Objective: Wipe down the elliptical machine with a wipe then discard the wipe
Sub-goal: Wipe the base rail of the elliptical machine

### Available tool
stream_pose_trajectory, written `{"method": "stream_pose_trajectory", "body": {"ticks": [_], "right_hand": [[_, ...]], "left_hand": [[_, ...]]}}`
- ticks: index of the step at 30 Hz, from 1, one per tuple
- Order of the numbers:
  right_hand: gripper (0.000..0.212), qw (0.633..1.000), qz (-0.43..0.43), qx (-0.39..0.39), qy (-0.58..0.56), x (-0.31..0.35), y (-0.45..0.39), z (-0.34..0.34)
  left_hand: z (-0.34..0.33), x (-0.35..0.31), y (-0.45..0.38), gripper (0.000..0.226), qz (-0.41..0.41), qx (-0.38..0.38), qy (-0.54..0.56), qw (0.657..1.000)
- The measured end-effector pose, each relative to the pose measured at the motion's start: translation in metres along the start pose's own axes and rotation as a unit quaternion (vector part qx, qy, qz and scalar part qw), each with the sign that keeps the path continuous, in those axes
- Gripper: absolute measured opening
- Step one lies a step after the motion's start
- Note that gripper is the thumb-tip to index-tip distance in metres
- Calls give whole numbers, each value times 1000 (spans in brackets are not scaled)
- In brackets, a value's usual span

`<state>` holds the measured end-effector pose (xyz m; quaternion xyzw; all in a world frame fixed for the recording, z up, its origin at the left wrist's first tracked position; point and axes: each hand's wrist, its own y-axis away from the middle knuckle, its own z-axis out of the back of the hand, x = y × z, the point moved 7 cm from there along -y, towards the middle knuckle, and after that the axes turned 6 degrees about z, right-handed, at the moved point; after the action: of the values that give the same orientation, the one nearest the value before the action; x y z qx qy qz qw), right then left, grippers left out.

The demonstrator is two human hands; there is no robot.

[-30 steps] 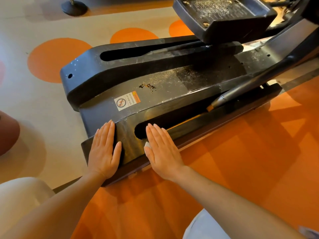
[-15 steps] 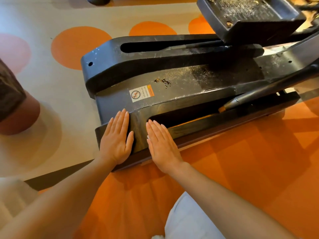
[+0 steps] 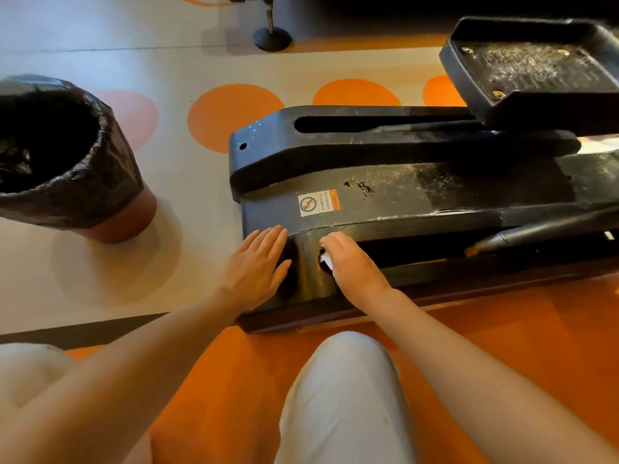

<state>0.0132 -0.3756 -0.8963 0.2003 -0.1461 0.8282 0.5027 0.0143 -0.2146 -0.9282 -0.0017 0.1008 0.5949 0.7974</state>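
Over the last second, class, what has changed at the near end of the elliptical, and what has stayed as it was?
The right hand, flat a second ago, has curled its fingers round the white wipe. A lined bin has come into view as the camera shifted. The left hand stays flat on the elliptical base; the warning sticker is unchanged.

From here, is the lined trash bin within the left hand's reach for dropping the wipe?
Probably yes: the black-lined trash bin stands open on the floor beside the left hand, nothing between them. But the white wipe sits in the right hand.
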Motion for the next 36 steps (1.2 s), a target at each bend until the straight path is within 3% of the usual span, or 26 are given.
{"method": "stream_pose_trajectory", "body": {"ticks": [8,14,21,28,32,36], "right_hand": [[34,1000,12,26,-6,-9,-45,25],[32,1000,-5,17,7,-19,-95,29],[32,998,-49,35,36,-23,-156,8],[40,995,-71,51,47,-39,-187,-15],[33,997,-17,44,60,-45,-194,-24],[26,992,96,18,85,-37,-207,-32]], "left_hand": [[36,-8,-26,65,-31,-2,-37,999],[52,20,-65,45,-37,-40,-52,997],[35,69,-103,44,-68,-19,-66,995],[14,91,-126,54,-81,-76,-13,994],[12,111,-144,57,-75,-129,-1,989],[5,125,-162,58,-72,-158,4,985]]}}
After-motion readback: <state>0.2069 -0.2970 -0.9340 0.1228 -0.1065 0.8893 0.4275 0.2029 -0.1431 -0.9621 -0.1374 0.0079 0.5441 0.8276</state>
